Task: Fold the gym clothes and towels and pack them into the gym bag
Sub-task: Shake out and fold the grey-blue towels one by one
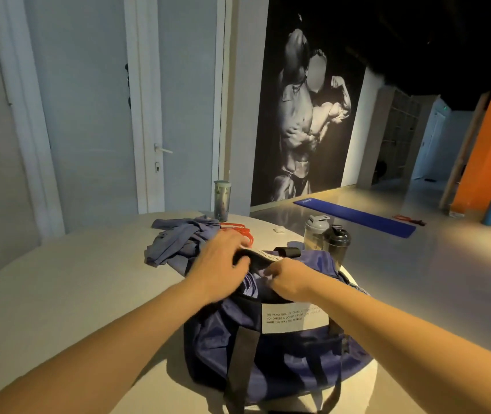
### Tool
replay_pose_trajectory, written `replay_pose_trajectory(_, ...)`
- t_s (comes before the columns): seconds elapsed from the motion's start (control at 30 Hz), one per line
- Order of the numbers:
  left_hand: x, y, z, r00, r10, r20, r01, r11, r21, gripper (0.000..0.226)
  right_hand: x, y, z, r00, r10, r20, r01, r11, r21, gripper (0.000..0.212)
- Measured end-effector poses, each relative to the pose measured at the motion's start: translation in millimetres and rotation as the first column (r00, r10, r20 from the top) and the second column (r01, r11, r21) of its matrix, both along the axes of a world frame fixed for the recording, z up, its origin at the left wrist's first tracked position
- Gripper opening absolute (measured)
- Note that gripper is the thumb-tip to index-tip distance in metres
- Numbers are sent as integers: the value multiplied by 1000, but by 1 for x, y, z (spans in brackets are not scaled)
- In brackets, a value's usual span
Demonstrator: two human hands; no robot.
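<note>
Gym bag (283,354), navy with black straps and a white printed label (293,318), sits on the near right part of the pale round counter (73,294), and both hands are at its top opening. The left hand (217,264) lies palm down on the bag's black upper edge with its fingers bent over that edge, though motion blur hides the exact grip. The right hand (290,279), just beside it, is curled and pinches the fabric at the opening. Folded purple cloth shows inside the gap between the hands. Behind the left hand a crumpled grey-blue garment (178,240) lies on the counter, touching a red cord (238,230). Farther back stands a lidded tumbler (222,201). Beyond the bag's far right end stand a clear shaker bottle (316,234) and a dark shaker bottle (336,242), side by side, with a small white object (279,230) near them. On the floor beyond lies a blue mat (354,216).
</note>
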State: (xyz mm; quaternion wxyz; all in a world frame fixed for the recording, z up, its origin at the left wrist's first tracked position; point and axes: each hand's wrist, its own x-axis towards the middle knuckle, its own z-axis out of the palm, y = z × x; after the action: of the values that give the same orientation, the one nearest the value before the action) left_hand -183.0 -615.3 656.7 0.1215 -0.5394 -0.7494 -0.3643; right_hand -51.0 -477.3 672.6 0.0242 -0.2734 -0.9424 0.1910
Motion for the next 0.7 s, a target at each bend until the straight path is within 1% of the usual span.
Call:
replay_pose_trajectory(0.03,11,-8,-3,992,-112,-62,108,992,-73,23,6,3,-1,1000,6,21,-7,1000,20,32)
replay_pose_trajectory(0.07,19,-14,-8,974,-198,-113,175,967,-183,24,11,6,-3,999,9,37,-11,999,32,31)
replay_pose_trajectory(0.1,25,-17,-12,955,-253,-155,201,936,-289,28,14,8,-5,999,13,41,-14,999,35,31)
replay_pose_trajectory(0.17,29,-18,-19,926,-279,-253,147,885,-441,39,17,10,-7,999,21,38,-22,999,34,34)
replay_pose_trajectory(0.23,27,-22,-20,892,-260,-370,41,862,-506,44,19,11,-2,1000,15,-16,-15,1000,-1,37)
replay_pose_trajectory(0.3,25,-28,-17,865,-231,-445,-34,859,-511,46,22,13,5,998,12,-68,-15,999,-48,33)
replay_pose_trajectory(0.33,24,-31,-16,858,-216,-466,-58,862,-504,47,24,14,7,998,29,-61,-31,999,-44,30)
replay_pose_trajectory(0.43,23,-39,-17,851,-184,-491,-109,854,-509,52,26,16,0,994,90,68,-91,996,13,27)
replay_pose_trajectory(0.5,22,-40,-24,865,-189,-465,-76,867,-493,52,26,13,-8,990,90,111,-97,994,57,27)
replay_pose_trajectory(0.53,20,-40,-27,875,-203,-438,-22,889,-457,49,26,12,-10,993,86,82,-92,993,74,26)
replay_pose_trajectory(0.6,17,-39,-31,893,-243,-379,99,927,-362,40,28,9,-8,994,100,-49,-96,992,82,21)
replay_pose_trajectory(0.63,14,-39,-32,902,-248,-354,133,939,-318,37,32,7,-5,987,112,-118,-107,993,50,24)
replay_pose_trajectory(0.67,13,-39,-32,914,-244,-323,154,948,-279,33,37,3,-2,980,129,-151,-130,991,2,34)
replay_pose_trajectory(0.7,14,-40,-31,930,-234,-283,164,954,-250,29,43,0,1,979,157,-132,-163,986,-38,43)
